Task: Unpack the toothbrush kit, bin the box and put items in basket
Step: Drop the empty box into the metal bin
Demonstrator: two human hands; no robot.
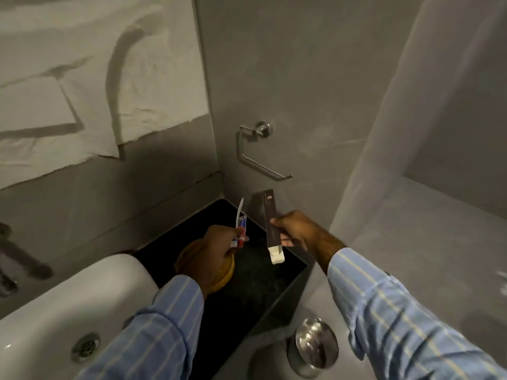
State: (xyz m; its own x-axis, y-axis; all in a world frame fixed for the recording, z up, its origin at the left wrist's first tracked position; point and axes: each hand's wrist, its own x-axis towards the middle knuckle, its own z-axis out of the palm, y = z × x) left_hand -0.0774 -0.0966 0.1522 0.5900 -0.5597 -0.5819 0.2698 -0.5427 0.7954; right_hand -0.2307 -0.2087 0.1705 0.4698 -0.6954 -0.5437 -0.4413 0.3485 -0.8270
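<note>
Right hand clamped round dark box, open white end flap hanging down, held above black counter at far right corner. Left hand gripping toothbrush and small red-and-blue toothpaste tube, just above woven basket beside white sink. Steel bin near right, on floor below. Unpacking apparently done; next likely lowering items into basket, dropping box into bin. Small logo on box top, tube print too blurred to read.
</note>
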